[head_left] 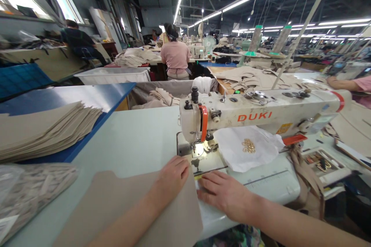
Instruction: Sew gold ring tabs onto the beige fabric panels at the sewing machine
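Note:
A flat beige fabric panel [116, 191] lies on the pale table, its right end at the front of the sewing machine bed [203, 162]. My left hand [173, 175] rests over the panel's upper right edge with its fingers curled in on it, just short of the needle area. To the right, my right hand [224, 193] lies palm down with fingers stretched, beside the panel's edge at the front of the bed. Lit from above, the presser foot [203, 144] has no visible fabric under it. Whether anything lies beneath my right fingertips is hidden.
The white sewing machine [255, 110] spans the right side. On its bed, a white cloth [232, 150] carries small gold-coloured pieces [248, 146]. Stacked beige panels [49, 131] and a plastic bag [37, 193] are at left. A person in pink [176, 56] sits ahead.

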{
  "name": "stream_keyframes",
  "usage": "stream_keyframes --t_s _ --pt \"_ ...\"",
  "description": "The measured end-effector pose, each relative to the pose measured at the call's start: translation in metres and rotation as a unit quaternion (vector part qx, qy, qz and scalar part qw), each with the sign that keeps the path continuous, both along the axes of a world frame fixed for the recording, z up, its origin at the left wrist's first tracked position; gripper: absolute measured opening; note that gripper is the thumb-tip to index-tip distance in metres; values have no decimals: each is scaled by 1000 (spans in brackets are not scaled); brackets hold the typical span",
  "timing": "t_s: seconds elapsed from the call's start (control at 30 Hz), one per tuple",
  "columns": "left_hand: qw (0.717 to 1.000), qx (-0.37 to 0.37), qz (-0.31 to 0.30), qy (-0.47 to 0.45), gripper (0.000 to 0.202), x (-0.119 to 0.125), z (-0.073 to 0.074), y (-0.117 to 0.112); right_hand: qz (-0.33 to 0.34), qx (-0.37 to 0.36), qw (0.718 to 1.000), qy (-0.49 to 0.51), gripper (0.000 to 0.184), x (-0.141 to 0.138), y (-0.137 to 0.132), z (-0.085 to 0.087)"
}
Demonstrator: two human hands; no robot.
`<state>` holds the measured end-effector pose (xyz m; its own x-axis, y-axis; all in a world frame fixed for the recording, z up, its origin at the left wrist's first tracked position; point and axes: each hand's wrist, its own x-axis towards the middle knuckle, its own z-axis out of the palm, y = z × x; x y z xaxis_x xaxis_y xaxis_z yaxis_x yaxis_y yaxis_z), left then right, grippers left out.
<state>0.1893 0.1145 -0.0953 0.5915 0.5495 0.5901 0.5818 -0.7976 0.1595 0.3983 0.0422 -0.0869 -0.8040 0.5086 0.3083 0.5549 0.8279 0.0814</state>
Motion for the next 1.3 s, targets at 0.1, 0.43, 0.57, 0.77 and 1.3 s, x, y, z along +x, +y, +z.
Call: stream_keyframes --t_s 0.1,0.43,0.57,0.77,1.3 --pt "1000 -2 -2 5 17 -1 0 0 -3 34 999 5 18 -9 7 -2" --pt "1000 11 -5 29 20 -3 -4 1 -7 45 994 99 8 -34 25 -20" --pt "999 26 -8 32 21 -3 -5 -1 -2 42 994 101 10 -32 24 -21" --pt "998 46 -15 36 20 -3 -2 -3 -4 43 992 122 10 -32 24 -21" --pt "1000 5 -15 8 19 -2 -3 1 -26 54 989 136 12 -33 27 -19"
